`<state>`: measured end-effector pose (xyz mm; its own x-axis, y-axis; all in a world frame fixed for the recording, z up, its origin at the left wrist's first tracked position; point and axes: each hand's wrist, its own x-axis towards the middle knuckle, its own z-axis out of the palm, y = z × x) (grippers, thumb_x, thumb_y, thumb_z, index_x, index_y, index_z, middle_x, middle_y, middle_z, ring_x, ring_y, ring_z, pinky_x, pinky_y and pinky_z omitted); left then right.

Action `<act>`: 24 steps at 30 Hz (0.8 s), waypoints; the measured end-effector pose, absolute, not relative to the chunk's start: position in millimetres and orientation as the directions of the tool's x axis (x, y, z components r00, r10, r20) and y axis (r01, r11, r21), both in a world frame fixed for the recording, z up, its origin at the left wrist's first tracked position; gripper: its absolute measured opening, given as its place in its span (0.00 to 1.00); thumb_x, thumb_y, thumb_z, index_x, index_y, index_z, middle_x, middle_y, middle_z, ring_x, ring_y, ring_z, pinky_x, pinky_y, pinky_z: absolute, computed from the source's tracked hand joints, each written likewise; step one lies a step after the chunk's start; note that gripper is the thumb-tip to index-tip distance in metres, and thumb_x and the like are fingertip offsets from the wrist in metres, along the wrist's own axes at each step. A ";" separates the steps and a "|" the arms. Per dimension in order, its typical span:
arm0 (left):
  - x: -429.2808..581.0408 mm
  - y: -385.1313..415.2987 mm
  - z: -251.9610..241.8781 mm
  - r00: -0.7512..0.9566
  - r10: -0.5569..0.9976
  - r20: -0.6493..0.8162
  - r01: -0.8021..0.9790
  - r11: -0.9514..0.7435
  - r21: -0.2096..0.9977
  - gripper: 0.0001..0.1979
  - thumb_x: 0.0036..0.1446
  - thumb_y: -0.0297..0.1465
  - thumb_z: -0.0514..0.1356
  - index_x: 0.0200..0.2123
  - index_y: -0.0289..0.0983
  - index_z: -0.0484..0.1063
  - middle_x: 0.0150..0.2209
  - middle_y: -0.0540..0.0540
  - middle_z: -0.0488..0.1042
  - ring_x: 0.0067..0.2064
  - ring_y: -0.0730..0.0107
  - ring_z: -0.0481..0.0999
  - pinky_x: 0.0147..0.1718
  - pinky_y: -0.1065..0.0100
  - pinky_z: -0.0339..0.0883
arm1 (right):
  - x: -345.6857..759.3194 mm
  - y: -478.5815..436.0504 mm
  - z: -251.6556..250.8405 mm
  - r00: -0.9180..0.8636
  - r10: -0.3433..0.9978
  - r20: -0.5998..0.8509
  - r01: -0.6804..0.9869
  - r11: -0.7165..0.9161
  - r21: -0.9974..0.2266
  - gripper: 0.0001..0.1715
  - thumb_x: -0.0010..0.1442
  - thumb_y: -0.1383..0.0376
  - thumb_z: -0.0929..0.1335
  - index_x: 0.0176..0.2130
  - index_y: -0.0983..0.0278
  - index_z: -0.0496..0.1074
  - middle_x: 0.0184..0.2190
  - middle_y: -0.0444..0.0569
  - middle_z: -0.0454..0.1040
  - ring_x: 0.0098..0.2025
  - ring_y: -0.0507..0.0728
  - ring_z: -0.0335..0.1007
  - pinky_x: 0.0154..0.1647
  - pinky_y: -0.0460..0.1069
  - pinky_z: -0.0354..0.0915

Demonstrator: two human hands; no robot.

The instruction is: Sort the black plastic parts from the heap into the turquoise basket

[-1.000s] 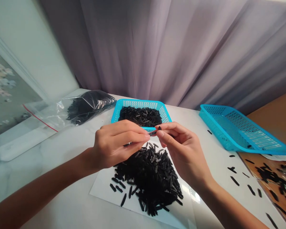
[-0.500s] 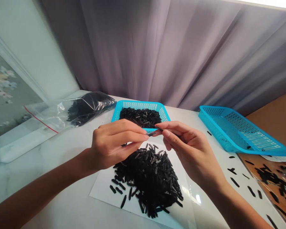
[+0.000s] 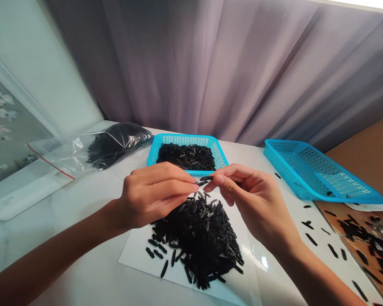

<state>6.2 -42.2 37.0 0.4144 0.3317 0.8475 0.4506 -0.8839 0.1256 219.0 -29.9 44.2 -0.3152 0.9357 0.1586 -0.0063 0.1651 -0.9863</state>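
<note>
Small, narrow black pieces, seemingly plastic, lie in a heap (image 3: pixel 207 238) on a white sheet (image 3: pixel 137 255). Above the heap, my left hand (image 3: pixel 158 193) pinches one black piece (image 3: pixel 201 183) between thumb and fingers. Facing it, my right hand (image 3: pixel 249 189) is closed on another slim black piece (image 3: pixel 207 177), pinched between thumb and forefinger. The two pieces lie nearly side by side, close together; whether they touch I cannot tell. Just behind my hands stands a blue basket (image 3: pixel 221 159) holding many similar black pieces.
A clear zip bag (image 3: pixel 79 146) of black pieces lies at the back left, over a white flat object (image 3: pixel 19 202). A second blue basket (image 3: pixel 306 170) stands at the right. Loose black pieces (image 3: pixel 311 239) are scattered beside it and over a brown surface (image 3: pixel 338 216).
The two black pieces have come together and now overlap side by side between my fingertips. The view has shifted slightly; the heap and baskets look the same.
</note>
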 end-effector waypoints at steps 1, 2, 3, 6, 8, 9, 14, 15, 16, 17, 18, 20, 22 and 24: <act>6.3 -42.4 37.0 0.416 0.331 0.847 0.454 -0.883 0.122 0.05 0.57 0.19 0.66 0.36 0.33 0.78 0.34 0.45 0.83 0.36 0.72 0.82 0.37 0.71 0.80 | 219.0 -29.9 44.6 -0.308 0.937 0.164 -0.001 0.172 -0.985 0.11 0.61 0.59 0.74 0.31 0.63 0.80 0.26 0.46 0.80 0.23 0.48 0.58 0.22 0.44 0.57; 6.3 -42.6 37.1 0.413 0.328 0.850 0.459 -0.881 0.118 0.05 0.58 0.19 0.66 0.36 0.34 0.78 0.35 0.45 0.83 0.36 0.73 0.82 0.36 0.71 0.80 | 219.2 -29.8 44.9 -0.302 0.938 0.168 0.002 0.177 -0.984 0.10 0.61 0.59 0.74 0.31 0.63 0.80 0.26 0.45 0.80 0.23 0.47 0.58 0.22 0.44 0.57; 6.2 -42.9 37.4 0.408 0.328 0.852 0.463 -0.879 0.116 0.05 0.58 0.20 0.66 0.36 0.34 0.78 0.34 0.46 0.83 0.36 0.73 0.82 0.36 0.71 0.80 | 219.4 -29.7 44.9 -0.298 0.939 0.173 0.000 0.181 -0.983 0.09 0.61 0.59 0.74 0.32 0.62 0.80 0.26 0.45 0.80 0.23 0.47 0.58 0.22 0.44 0.57; 5.7 -43.7 39.2 0.408 0.331 0.851 0.462 -0.879 0.120 0.06 0.58 0.19 0.66 0.36 0.33 0.78 0.35 0.46 0.83 0.36 0.73 0.82 0.37 0.72 0.80 | 220.0 -29.7 44.3 -0.300 0.936 0.182 -0.018 0.185 -0.983 0.08 0.61 0.59 0.75 0.33 0.61 0.81 0.26 0.45 0.80 0.23 0.48 0.57 0.22 0.44 0.57; 5.4 -43.9 40.5 0.413 0.330 0.849 0.456 -0.881 0.121 0.06 0.56 0.18 0.67 0.36 0.32 0.79 0.35 0.44 0.83 0.37 0.73 0.82 0.38 0.72 0.80 | 220.1 -30.0 43.6 -0.305 0.935 0.183 -0.026 0.184 -0.983 0.08 0.61 0.59 0.74 0.34 0.61 0.81 0.26 0.45 0.81 0.23 0.48 0.57 0.22 0.44 0.57; 5.4 -43.9 41.0 0.414 0.327 0.850 0.455 -0.883 0.119 0.06 0.56 0.17 0.67 0.36 0.32 0.79 0.35 0.44 0.83 0.37 0.72 0.82 0.38 0.72 0.80 | 220.1 -30.2 43.3 -0.305 0.935 0.181 -0.026 0.181 -0.983 0.09 0.61 0.58 0.74 0.33 0.61 0.81 0.26 0.45 0.81 0.23 0.48 0.57 0.22 0.44 0.57; 5.6 -43.1 40.7 0.416 0.321 0.851 0.440 -0.890 0.121 0.07 0.55 0.16 0.67 0.36 0.30 0.79 0.35 0.43 0.83 0.37 0.72 0.82 0.38 0.72 0.79 | 218.9 -30.3 41.7 -0.318 0.936 0.150 -0.006 0.156 -0.988 0.11 0.62 0.57 0.74 0.34 0.63 0.80 0.27 0.47 0.81 0.22 0.48 0.56 0.22 0.45 0.56; 5.5 -43.0 40.1 0.417 0.324 0.849 0.439 -0.890 0.125 0.07 0.55 0.16 0.67 0.36 0.30 0.79 0.35 0.43 0.83 0.37 0.72 0.82 0.38 0.72 0.79 | 218.5 -30.0 41.4 -0.322 0.935 0.145 0.001 0.154 -0.988 0.12 0.62 0.57 0.74 0.33 0.63 0.80 0.27 0.47 0.81 0.22 0.48 0.57 0.23 0.45 0.56; 5.4 -43.0 39.5 0.417 0.327 0.848 0.439 -0.890 0.127 0.07 0.55 0.17 0.67 0.36 0.30 0.79 0.34 0.43 0.83 0.37 0.72 0.82 0.38 0.72 0.79 | 218.0 -29.7 41.2 -0.326 0.935 0.141 0.006 0.151 -0.988 0.13 0.62 0.56 0.73 0.33 0.63 0.80 0.27 0.47 0.81 0.23 0.48 0.57 0.23 0.45 0.56; 5.3 -43.1 39.0 0.417 0.329 0.847 0.442 -0.888 0.127 0.07 0.55 0.17 0.67 0.36 0.31 0.79 0.34 0.43 0.83 0.37 0.72 0.82 0.38 0.72 0.79 | 217.5 -29.5 41.0 -0.328 0.935 0.138 0.012 0.150 -0.989 0.13 0.62 0.56 0.73 0.33 0.63 0.80 0.27 0.47 0.80 0.23 0.49 0.57 0.23 0.45 0.56; 5.1 -43.1 38.6 0.421 0.331 0.845 0.444 -0.887 0.126 0.07 0.56 0.17 0.67 0.36 0.31 0.79 0.34 0.44 0.83 0.37 0.72 0.82 0.38 0.72 0.79 | 217.0 -29.4 40.8 -0.330 0.934 0.135 0.017 0.149 -0.989 0.13 0.62 0.56 0.73 0.33 0.63 0.80 0.27 0.47 0.80 0.23 0.49 0.57 0.23 0.45 0.56; 5.2 -43.3 38.0 0.426 0.333 0.841 0.450 -0.884 0.122 0.07 0.57 0.18 0.66 0.37 0.33 0.78 0.34 0.45 0.83 0.37 0.73 0.82 0.38 0.72 0.80 | 216.1 -29.4 40.5 -0.334 0.934 0.130 0.019 0.145 -0.989 0.13 0.62 0.56 0.74 0.32 0.63 0.80 0.27 0.47 0.80 0.23 0.49 0.58 0.24 0.46 0.56; 5.9 -43.4 37.5 0.427 0.339 0.838 0.459 -0.880 0.122 0.07 0.58 0.18 0.65 0.37 0.34 0.78 0.34 0.46 0.83 0.36 0.73 0.82 0.37 0.72 0.80 | 215.6 -29.8 40.0 -0.340 0.933 0.118 0.020 0.133 -0.991 0.12 0.61 0.57 0.74 0.32 0.63 0.80 0.27 0.47 0.80 0.23 0.49 0.58 0.24 0.46 0.56; 7.3 -43.4 36.8 0.416 0.349 0.840 0.468 -0.874 0.131 0.07 0.59 0.19 0.65 0.38 0.36 0.78 0.34 0.47 0.83 0.36 0.73 0.82 0.36 0.72 0.80 | 215.4 -30.2 39.3 -0.349 0.931 0.105 0.022 0.120 -0.993 0.12 0.61 0.57 0.74 0.32 0.63 0.80 0.26 0.47 0.80 0.23 0.50 0.59 0.25 0.46 0.56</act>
<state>7.3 -43.4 36.8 0.4162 0.3492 0.8395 0.4682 -0.8738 0.1314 215.4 -30.2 39.3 -0.3487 0.9314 0.1046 0.0225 0.1199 -0.9925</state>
